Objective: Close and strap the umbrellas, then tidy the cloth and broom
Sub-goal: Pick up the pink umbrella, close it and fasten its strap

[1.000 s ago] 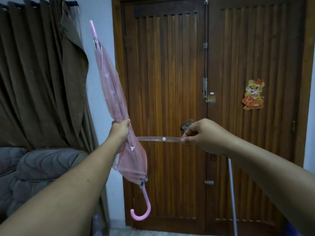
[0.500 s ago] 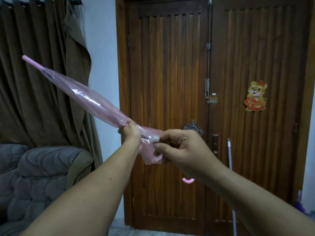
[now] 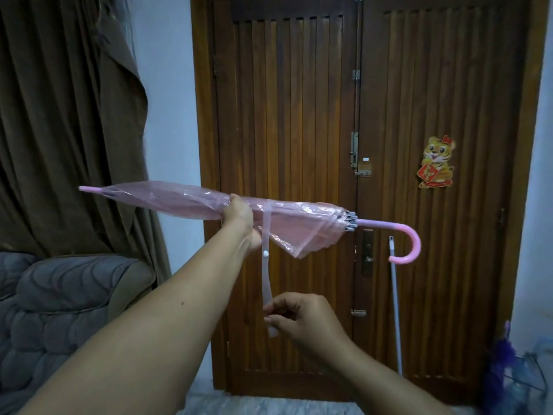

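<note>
A folded, clear pink umbrella [image 3: 167,199] lies roughly level in the air before me, its tip to the left and its curved pink handle [image 3: 411,244] to the right. My left hand [image 3: 239,217] grips it around the middle of the canopy. The umbrella's strap [image 3: 265,265], with a white snap button on it, hangs straight down from the canopy. My right hand [image 3: 302,322] pinches the strap's lower end below the umbrella. A white broom pole [image 3: 395,304] leans on the door at the right.
A brown double wooden door [image 3: 299,145] with a tiger sticker [image 3: 437,163] fills the background. Dark curtains [image 3: 59,115] and a grey sofa [image 3: 59,301] are at the left. Purple bristles [image 3: 502,360] and clear items sit at the bottom right.
The umbrella has swung from tilted tip-up to nearly level, with the handle now out to the right. My right hand has pulled the strap from the canopy down to below the umbrella.
</note>
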